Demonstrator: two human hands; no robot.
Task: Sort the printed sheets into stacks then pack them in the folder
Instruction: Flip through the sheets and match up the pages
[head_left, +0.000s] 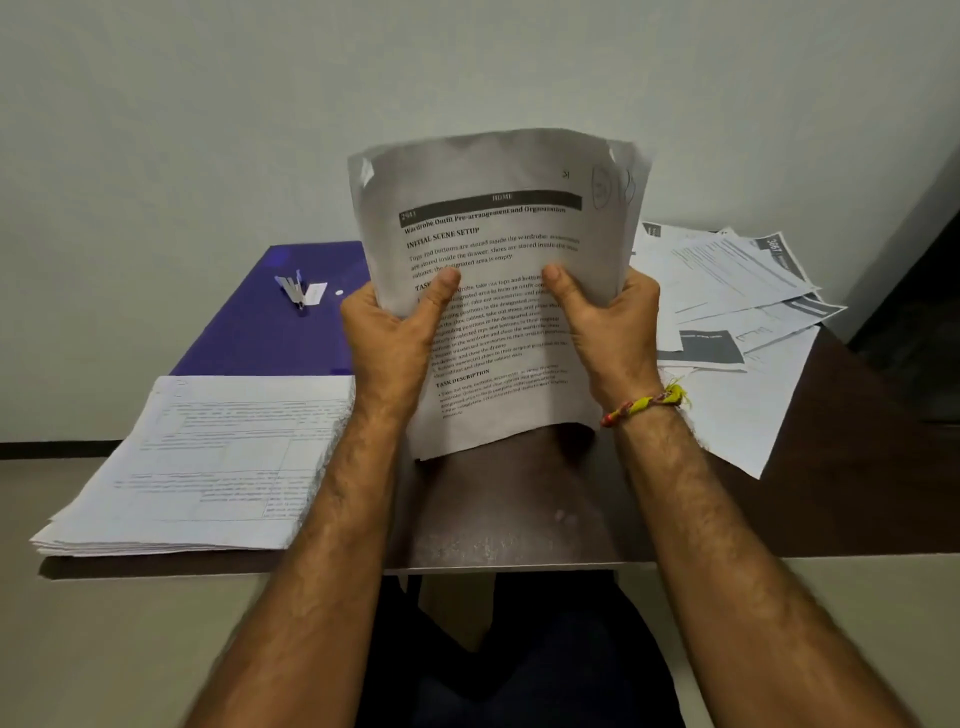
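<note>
**Squaring a held bundle of sheets before it joins a stack**

Head view: both hands hold a thin bundle of white printed paper sheets (498, 249) upright above the middle of the dark brown bench (519, 519), the text facing the camera. The left hand (395, 338) grips the bundle's left edge with the thumb pressed on the front; the right hand (602, 322), with a yellow and red thread band (644, 405) at its wrist, grips the right edge the same way. The top corners splay a little, so the sheets are not yet flush.

A tall, neat stack of white printed sheets (208, 467) lies at the near left. Behind it, at the far left, lies the flat purple plastic folder (270, 322) with a metal clip (298, 293) on it. Loose, overlapping printed sheets (737, 291) are scattered at the far right, unsorted.

To do this step well, I judge that the grip should loosen slightly so the sheets can be tapped edge-down on the bench until aligned. The heading should be read before a stack is chosen. The bundle bows easily, so support from both sides helps.
</note>
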